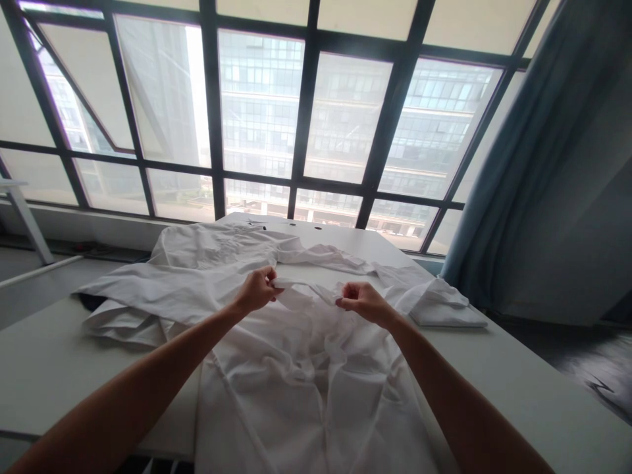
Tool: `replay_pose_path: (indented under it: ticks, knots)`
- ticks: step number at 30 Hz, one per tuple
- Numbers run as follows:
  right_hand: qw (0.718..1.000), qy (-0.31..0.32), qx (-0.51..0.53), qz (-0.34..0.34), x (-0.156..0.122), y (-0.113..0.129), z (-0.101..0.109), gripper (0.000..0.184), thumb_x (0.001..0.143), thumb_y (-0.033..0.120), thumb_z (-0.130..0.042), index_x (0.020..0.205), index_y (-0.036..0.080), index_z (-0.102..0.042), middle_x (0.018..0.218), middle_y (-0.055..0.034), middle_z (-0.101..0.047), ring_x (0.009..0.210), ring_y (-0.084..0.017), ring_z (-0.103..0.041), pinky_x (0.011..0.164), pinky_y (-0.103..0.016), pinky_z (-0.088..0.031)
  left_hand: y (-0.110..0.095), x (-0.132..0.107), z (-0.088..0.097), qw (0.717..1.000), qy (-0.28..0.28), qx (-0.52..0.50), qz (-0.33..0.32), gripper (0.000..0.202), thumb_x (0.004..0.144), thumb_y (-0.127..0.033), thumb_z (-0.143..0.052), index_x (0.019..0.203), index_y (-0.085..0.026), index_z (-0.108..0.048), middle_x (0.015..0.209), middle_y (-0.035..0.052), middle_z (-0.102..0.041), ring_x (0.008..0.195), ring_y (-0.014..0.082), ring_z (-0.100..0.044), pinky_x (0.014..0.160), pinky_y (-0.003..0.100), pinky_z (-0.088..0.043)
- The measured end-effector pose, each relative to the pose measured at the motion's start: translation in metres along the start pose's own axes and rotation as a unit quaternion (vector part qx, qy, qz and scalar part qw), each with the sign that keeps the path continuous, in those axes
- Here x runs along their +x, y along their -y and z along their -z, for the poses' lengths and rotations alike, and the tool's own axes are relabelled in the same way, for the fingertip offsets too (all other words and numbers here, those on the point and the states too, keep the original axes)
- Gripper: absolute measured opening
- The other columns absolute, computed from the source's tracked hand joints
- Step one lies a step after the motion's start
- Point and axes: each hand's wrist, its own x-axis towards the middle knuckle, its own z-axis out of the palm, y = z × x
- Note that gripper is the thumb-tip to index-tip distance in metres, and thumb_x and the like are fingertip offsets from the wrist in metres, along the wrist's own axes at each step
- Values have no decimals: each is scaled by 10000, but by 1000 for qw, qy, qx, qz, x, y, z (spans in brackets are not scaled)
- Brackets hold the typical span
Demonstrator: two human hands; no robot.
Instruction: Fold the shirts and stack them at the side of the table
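Fabric fills the near half of the view: a large crumpled white cloth garment (306,382) lies spread on the flat white counter (44,375), its lower part running off the near edge toward the person. Both bare forearms reach forward over it, and the 2 hands sit near each other at its far end. The left hand (257,289) is closed, fingers curled and thumb pressed against a narrow white band (301,287) at the garment's upper edge. The right hand (364,303) is closed in the same way on the other end of that band, knuckles up. Held at 2 points like this, the band is lifted just clear of the cloth beneath and runs nearly straight between the hands. That seems to be why each grip is a pinch rather than a fistful: it controls the edge alone while the counter carries the weight of the rest. Behind and to the left, a second rumpled white garment (197,257) lies touching the first, with a dark object (91,303) showing under its left edge; what it is I cannot tell. A folded white cloth piece (447,308) rests near the counter's right edge. Beyond stand a dark-framed grid window (306,99) and, at the right, a hanging blue-grey curtain (518,164).
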Motion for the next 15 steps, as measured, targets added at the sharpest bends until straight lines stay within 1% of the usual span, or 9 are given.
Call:
replay_pose_path:
  ticks: [2, 3, 5, 7, 8, 10, 11, 13, 15]
  knots:
    - [994, -52, -96, 0, 1, -1, -1, 193, 644, 309, -655, 604, 198, -501, 562, 32, -512, 559, -123, -470, 538, -239, -347, -3, 0, 4, 995, -38, 80, -42, 146, 600, -129, -581, 620, -204, -458, 490, -66, -495, 481, 127, -516, 481, 211, -370]
    - [984, -86, -153, 7, 1, 0, -1, 159, 653, 274, -628, 594, 200, -501, 562, 23, -523, 563, -129, -475, 544, -242, -341, -5, -1, 5, 989, -56, 119, -67, 139, 590, -104, -560, 608, -201, -462, 505, -59, -499, 501, 125, -511, 499, 215, -371]
    - [953, -158, -256, 30, 0, 4, -4, 117, 681, 225, -583, 599, 203, -502, 565, 4, -537, 575, -141, -487, 562, -252, -333, -9, -2, 7, 975, -80, 177, -112, 148, 570, -78, -543, 580, -198, -457, 529, -48, -499, 549, 126, -503, 540, 226, -383]
    - [922, -220, -316, 45, -1, 9, -5, 87, 713, 203, -547, 637, 208, -505, 570, -7, -541, 578, -153, -500, 568, -262, -323, -12, -3, 6, 970, -73, 193, -128, 164, 578, -86, -557, 565, -199, -439, 531, -45, -486, 562, 125, -498, 549, 230, -393]
    - [913, -241, -327, 47, -2, 10, -6, 72, 726, 200, -535, 660, 211, -507, 574, -9, -544, 576, -158, -507, 566, -265, -320, -13, -4, 5, 975, -52, 181, -116, 173, 599, -108, -578, 573, -201, -434, 524, -48, -480, 550, 124, -500, 536, 229, -397]
    - [911, -257, -319, 46, -2, 10, -5, 62, 739, 204, -526, 684, 217, -499, 582, -7, -554, 575, -165, -527, 564, -266, -331, -14, -5, 4, 992, 22, 115, -54, 209, 651, -198, -638, 610, -204, -433, 510, -53, -486, 519, 127, -524, 489, 224, -412]
    - [918, -254, -300, 46, -2, 9, -4, 72, 741, 212, -528, 682, 220, -488, 584, -4, -558, 574, -165, -539, 565, -265, -346, -14, -6, 4, 995, 63, 73, -16, 249, 663, -256, -675, 628, -203, -434, 509, -53, -497, 511, 131, -542, 467, 222, -423]
    - [944, -234, -229, 44, 0, 4, -3, 92, 744, 237, -540, 684, 223, -471, 582, 8, -557, 557, -162, -566, 557, -260, -389, -15, -7, 5, 991, 130, -1, 43, 344, 635, -356, -758, 658, -193, -455, 531, -44, -535, 530, 142, -579, 453, 228, -460]
    - [970, -202, -127, 39, 3, 0, -2, 106, 734, 278, -573, 728, 220, -484, 594, 21, -561, 535, -158, -590, 537, -259, -435, -17, -9, 8, 983, 166, -48, 68, 427, 565, -418, -830, 684, -171, -504, 587, -25, -583, 581, 143, -604, 480, 234, -498]
